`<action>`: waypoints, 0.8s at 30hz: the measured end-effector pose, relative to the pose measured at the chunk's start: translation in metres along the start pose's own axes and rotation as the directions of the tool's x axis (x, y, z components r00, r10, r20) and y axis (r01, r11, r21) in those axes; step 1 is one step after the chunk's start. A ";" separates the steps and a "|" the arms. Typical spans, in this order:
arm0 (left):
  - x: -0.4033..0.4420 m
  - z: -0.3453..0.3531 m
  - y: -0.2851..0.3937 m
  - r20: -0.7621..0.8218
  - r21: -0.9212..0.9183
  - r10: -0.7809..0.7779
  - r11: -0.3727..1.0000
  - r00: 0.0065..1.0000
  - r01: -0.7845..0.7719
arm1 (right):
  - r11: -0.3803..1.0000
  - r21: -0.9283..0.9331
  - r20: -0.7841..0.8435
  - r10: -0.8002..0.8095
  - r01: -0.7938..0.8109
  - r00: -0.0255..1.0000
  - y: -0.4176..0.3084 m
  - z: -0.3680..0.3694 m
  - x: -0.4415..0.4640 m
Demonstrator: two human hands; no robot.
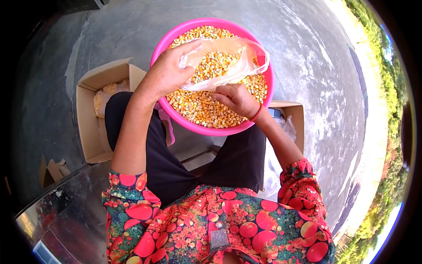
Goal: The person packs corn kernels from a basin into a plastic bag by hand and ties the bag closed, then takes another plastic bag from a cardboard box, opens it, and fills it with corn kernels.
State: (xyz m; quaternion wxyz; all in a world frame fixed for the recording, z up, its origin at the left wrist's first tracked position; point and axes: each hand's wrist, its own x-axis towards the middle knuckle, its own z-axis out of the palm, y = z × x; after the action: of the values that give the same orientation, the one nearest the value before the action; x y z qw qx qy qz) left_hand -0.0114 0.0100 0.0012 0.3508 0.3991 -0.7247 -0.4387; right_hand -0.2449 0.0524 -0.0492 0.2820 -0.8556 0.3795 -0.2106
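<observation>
A pink basin (269,88) full of yellow and orange corn kernels (198,107) stands in front of my knees. Over the kernels lies a clear plastic bag (220,81) with its mouth spread wide and kernels showing inside. My left hand (172,70) holds the bag's left edge, thumb and fingers apart around the plastic. At the bag's near edge, my right hand (237,99) has its fingers closed on the plastic. A red bracelet circles the right wrist.
On the left, an open cardboard box (92,136) holds a bag of kernels (105,94). Another box (296,119) with plastic bags (288,128) stands at the right. Cardboard pieces (55,169) lie at the lower left. Grey floor surrounds the basin.
</observation>
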 end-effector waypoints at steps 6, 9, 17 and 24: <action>0.001 0.001 -0.004 -0.013 0.016 0.041 0.999 0.999 -0.041 | 0.925 0.377 -0.223 0.146 -0.053 0.964 -0.039 -0.056 0.027; 0.001 0.001 -0.001 0.026 -0.045 -0.027 0.999 0.999 0.028 | 0.918 0.385 -0.375 0.062 0.094 0.925 -0.043 -0.066 0.052; 0.000 -0.002 -0.006 0.022 -0.037 -0.022 0.999 1.000 0.023 | 0.968 0.241 -0.337 0.012 0.074 0.942 0.002 -0.032 0.076; 0.000 -0.001 -0.004 0.014 0.003 0.014 1.000 1.000 -0.014 | 0.985 0.169 -0.326 0.090 -0.036 0.941 -0.026 -0.045 0.027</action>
State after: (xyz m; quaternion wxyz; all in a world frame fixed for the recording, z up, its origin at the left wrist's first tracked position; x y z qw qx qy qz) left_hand -0.0099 0.0083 -0.0019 0.3481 0.3913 -0.7307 -0.4380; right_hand -0.2397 0.0314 0.0051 0.2888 -0.7697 0.4307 -0.3724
